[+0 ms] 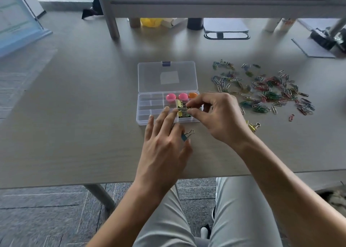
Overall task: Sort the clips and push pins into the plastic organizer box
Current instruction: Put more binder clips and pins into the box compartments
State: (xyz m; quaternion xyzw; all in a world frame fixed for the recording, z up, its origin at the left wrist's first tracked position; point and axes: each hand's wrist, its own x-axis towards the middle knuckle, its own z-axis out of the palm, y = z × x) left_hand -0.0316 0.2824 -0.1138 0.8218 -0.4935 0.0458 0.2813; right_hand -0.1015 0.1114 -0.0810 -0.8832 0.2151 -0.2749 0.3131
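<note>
A clear plastic organizer box [148,115] lies open in the middle of the table, its lid [149,74] flat behind it. Pink and orange round push pins [170,97] sit in its back right compartment, with gold binder clips [180,114] in the compartment in front of them. My right hand [221,119] pinches a gold binder clip [181,107] over that compartment. My left hand [162,143] has three fingers straight on the box's front edge. Its index finger and thumb pinch a blue binder clip [185,137]. Coloured paper clips [262,89] lie scattered to the right.
Two gold binder clips [253,126] lie on the table behind my right wrist, and a lone red paper clip [291,117] lies further right. A raised shelf [206,9] with cups and boxes under it crosses the back. The table's front edge [93,186] is close to my legs.
</note>
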